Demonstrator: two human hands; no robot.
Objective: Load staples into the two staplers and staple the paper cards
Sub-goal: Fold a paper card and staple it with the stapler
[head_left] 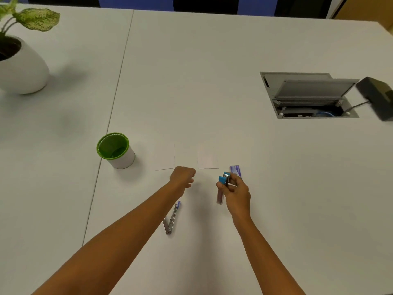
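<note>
My right hand [237, 192] grips a small blue stapler [224, 177], lifted a little off the white table. Just beyond it lies a purple staple box [236, 170], and a purple strip [220, 195] sits under the hand's left side. My left hand [183, 176] hovers with curled fingers near the front edge of the left white paper card [167, 157]; whether it holds anything I cannot tell. A second card [208, 159] lies to the right. A second stapler [172, 219], blue-tipped and hinged wide open, lies under my left forearm.
A green-rimmed white cup [116, 151] stands left of the cards. A potted plant [21, 60] sits at the far left. An open cable hatch [308, 95] and a dark device [377, 96] are at the right. A table seam [114, 99] runs down the left.
</note>
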